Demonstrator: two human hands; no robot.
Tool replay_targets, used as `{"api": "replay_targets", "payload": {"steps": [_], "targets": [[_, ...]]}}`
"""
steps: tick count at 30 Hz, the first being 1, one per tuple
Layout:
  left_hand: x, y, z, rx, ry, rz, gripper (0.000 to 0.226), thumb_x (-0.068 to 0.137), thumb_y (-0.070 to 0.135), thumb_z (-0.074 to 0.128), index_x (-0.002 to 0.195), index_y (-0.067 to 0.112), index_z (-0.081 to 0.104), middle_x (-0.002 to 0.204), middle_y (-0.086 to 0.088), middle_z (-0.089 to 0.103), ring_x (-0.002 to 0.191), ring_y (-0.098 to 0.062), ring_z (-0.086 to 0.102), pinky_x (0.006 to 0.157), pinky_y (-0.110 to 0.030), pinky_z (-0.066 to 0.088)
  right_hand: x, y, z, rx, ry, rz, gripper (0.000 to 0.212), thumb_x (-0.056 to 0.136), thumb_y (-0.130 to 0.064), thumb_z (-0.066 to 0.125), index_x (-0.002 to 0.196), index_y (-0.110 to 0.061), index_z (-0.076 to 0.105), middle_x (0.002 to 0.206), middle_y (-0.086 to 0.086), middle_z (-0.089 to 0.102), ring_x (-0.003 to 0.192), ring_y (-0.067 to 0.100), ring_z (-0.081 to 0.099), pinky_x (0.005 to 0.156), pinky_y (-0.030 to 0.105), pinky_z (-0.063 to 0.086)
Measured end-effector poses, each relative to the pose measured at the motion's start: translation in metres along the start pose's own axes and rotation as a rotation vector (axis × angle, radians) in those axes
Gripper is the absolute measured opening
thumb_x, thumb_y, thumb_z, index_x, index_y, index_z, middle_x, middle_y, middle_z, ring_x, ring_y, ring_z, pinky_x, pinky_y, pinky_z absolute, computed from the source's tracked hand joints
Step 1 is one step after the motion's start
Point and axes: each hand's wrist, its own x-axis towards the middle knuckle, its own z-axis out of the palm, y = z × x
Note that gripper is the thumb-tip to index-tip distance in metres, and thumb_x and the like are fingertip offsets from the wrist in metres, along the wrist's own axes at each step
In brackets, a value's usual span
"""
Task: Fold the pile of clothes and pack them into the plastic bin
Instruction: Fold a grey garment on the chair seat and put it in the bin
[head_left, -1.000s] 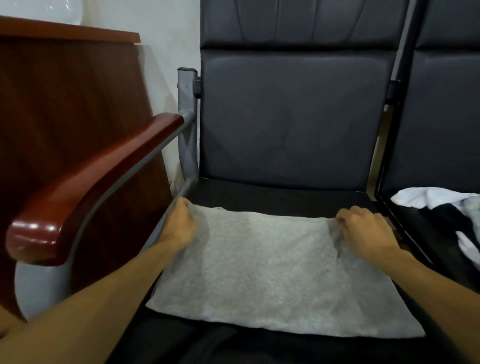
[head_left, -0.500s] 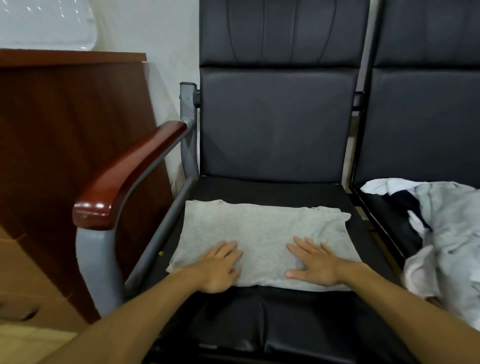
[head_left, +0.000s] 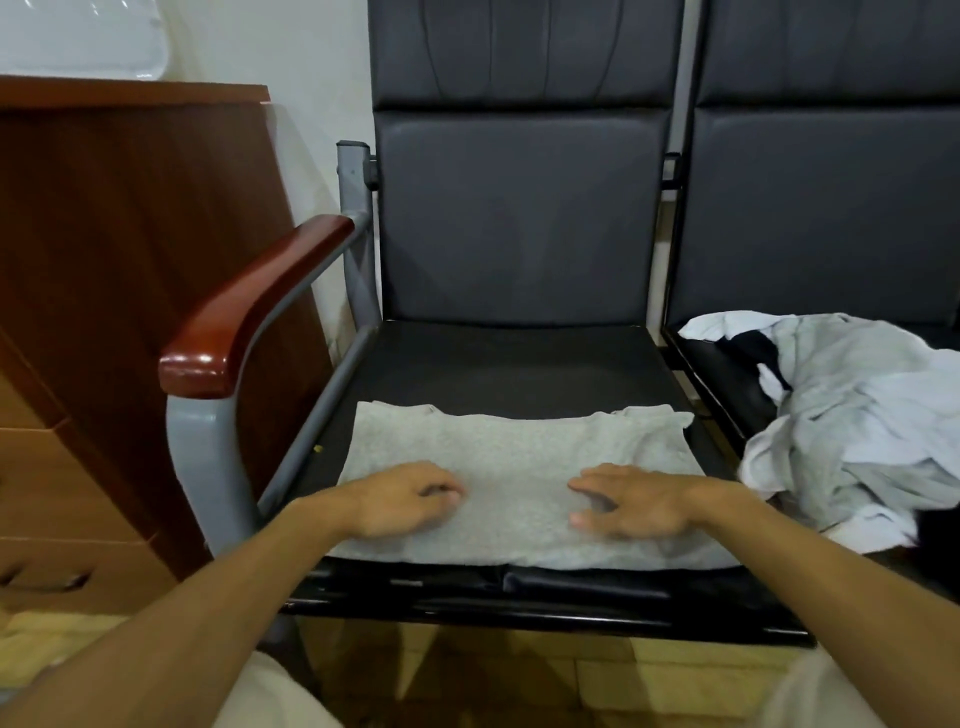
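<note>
Head view: left hand (head_left: 400, 500) and right hand (head_left: 640, 501), seemingly half-curled, rest on garment (head_left: 519, 449).

Your head camera looks forward and down, close over the front edge of the black chair seat (head_left: 509, 364), so your forearms (head_left: 208, 613) enter from the bottom corners. It faces the backrest (head_left: 519, 208) squarely, with the armrest (head_left: 260, 312) at left and the neighbouring seat (head_left: 727, 374) cut off at right.

no readable text, no labels, no brands, no numbers anywhere in view
</note>
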Motion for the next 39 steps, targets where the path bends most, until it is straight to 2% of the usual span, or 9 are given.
{"api": "replay_targets", "payload": {"steps": [3, 7, 11, 15, 20, 28, 32, 33, 39], "targets": [[0.002, -0.016, -0.006, -0.02, 0.269, -0.147, 0.035, 0.098, 0.017, 0.047, 0.133, 0.019, 0.05, 0.134, -0.002, 0.046, 0.12, -0.015, 0.049, 0.104, -0.027, 0.039, 0.012, -0.004, 0.0, 0.065, 0.147, 0.0, 0.063, 0.089, -0.07, 0.033, 0.132, -0.028, 0.052, 0.136, -0.001, 0.046, 0.13, 0.021, 0.042, 0.111, 0.039, 0.032], [0.002, -0.039, -0.014, 0.183, 0.551, -0.531, 0.048, 0.093, 0.029, 0.055, 0.135, 0.013, 0.04, 0.138, -0.011, 0.036, 0.126, -0.027, 0.04, 0.106, -0.038, 0.037, 0.026, -0.01, -0.004, -0.05, 0.264, 0.001, 0.042, 0.094, -0.056, 0.045, 0.12, -0.027, 0.06, 0.127, 0.0, 0.049, 0.122, 0.021, 0.043, 0.106, 0.039, 0.036], [0.006, -0.047, -0.014, 0.303, 0.455, -0.653, 0.08, 0.086, 0.062, 0.054, 0.14, 0.007, 0.032, 0.144, -0.015, 0.035, 0.132, -0.03, 0.035, 0.107, -0.04, 0.033, 0.04, -0.016, -0.01, -0.042, 0.342, -0.055, 0.035, 0.095, -0.048, 0.049, 0.119, -0.025, 0.061, 0.128, 0.002, 0.05, 0.124, 0.021, 0.043, 0.106, 0.04, 0.035], [0.016, -0.044, -0.014, 0.376, 0.356, -0.608, 0.06, 0.089, 0.057, 0.053, 0.131, 0.014, 0.048, 0.139, -0.01, 0.043, 0.13, -0.028, 0.038, 0.107, -0.04, 0.033, 0.048, -0.021, -0.01, -0.033, 0.371, -0.089, 0.033, 0.095, -0.044, 0.05, 0.12, -0.024, 0.06, 0.128, 0.002, 0.051, 0.123, 0.02, 0.044, 0.107, 0.038, 0.035], [0.022, -0.031, -0.016, -0.149, 0.475, -0.562, 0.042, 0.096, 0.021, 0.049, 0.135, 0.012, 0.041, 0.131, -0.009, 0.053, 0.114, -0.026, 0.055, 0.095, -0.038, 0.048, 0.049, -0.022, -0.013, 0.029, 0.433, -0.106, 0.033, 0.095, -0.04, 0.052, 0.122, -0.023, 0.06, 0.128, -0.001, 0.052, 0.123, 0.017, 0.045, 0.107, 0.032, 0.037], [0.01, 0.016, -0.029, -1.255, 0.474, -0.502, 0.037, 0.091, 0.021, 0.063, 0.123, 0.008, 0.052, 0.104, -0.016, 0.065, 0.088, -0.03, 0.065, 0.062, -0.038, 0.053, 0.019, 0.011, -0.019, 0.104, 0.573, 0.011, 0.026, 0.097, -0.026, 0.051, 0.119, -0.019, 0.064, 0.124, 0.003, 0.056, 0.111, 0.018, 0.055, 0.095, 0.028, 0.044], [0.019, 0.052, -0.027, -1.342, 0.543, -0.327, 0.006, 0.095, 0.021, 0.058, 0.092, 0.02, 0.053, 0.099, -0.014, 0.064, 0.085, -0.028, 0.065, 0.068, -0.038, 0.055, -0.004, 0.048, -0.022, 0.239, 0.703, 0.154, 0.029, 0.097, -0.015, 0.047, 0.12, -0.017, 0.064, 0.124, 0.01, 0.061, 0.11, 0.024, 0.059, 0.093, 0.03, 0.046], [0.023, 0.062, -0.027, -1.342, 0.563, -0.283, 0.011, 0.096, 0.019, 0.055, 0.086, 0.022, 0.05, 0.098, -0.013, 0.062, 0.085, -0.027, 0.064, 0.071, -0.038, 0.055, -0.011, 0.056, -0.023, 0.291, 0.739, 0.191, 0.03, 0.097, -0.012, 0.045, 0.119, -0.016, 0.064, 0.121, 0.012, 0.063, 0.107, 0.025, 0.059, 0.09, 0.03, 0.046], [0.058, 0.122, -0.019, -1.349, 0.571, -0.144, 0.008, 0.095, 0.017, 0.049, 0.092, 0.016, 0.056, 0.09, -0.009, 0.059, 0.079, -0.021, 0.058, 0.068, -0.034, 0.049, -0.037, 0.086, -0.02, 0.419, 0.854, 0.304, 0.033, 0.097, -0.009, 0.041, 0.124, -0.013, 0.06, 0.122, 0.011, 0.064, 0.112, 0.03, 0.057, 0.082, 0.025, 0.04]]}}
